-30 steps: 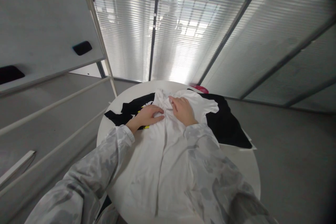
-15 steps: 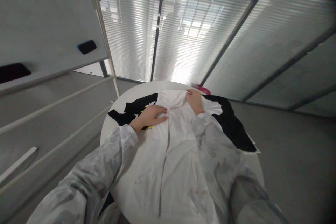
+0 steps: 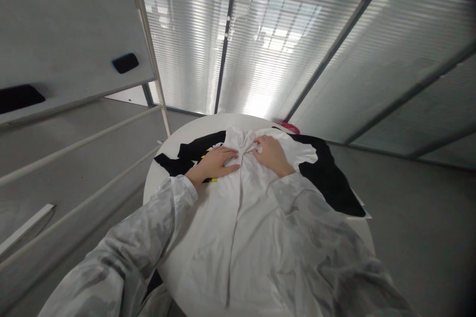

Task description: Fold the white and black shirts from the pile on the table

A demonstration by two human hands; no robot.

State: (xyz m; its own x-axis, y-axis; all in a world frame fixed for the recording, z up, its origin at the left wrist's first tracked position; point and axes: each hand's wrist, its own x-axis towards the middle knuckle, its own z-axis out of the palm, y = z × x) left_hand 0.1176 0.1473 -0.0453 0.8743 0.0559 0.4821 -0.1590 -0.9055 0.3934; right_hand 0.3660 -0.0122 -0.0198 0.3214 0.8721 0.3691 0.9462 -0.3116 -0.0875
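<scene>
A white short-sleeved shirt lies spread on a round white table, with a dark line running down its middle. My left hand rests on its upper left part, fingers stretched out and thumb apart. Just across the middle line, my right hand pinches the bunched cloth near the neck. Folds gather between the two hands. Black clothing shows from under the shirt on the right, and a black piece with yellow and white marks lies on the left.
A pink object is at the table's far edge. On the left stands a white board on a frame with pale rails. A ribbed translucent partition rises behind the table.
My right hand has moved left and nearer to me, from the shirt's far right edge toward its middle line, drawing the neck cloth into folds. My left hand stays in place.
</scene>
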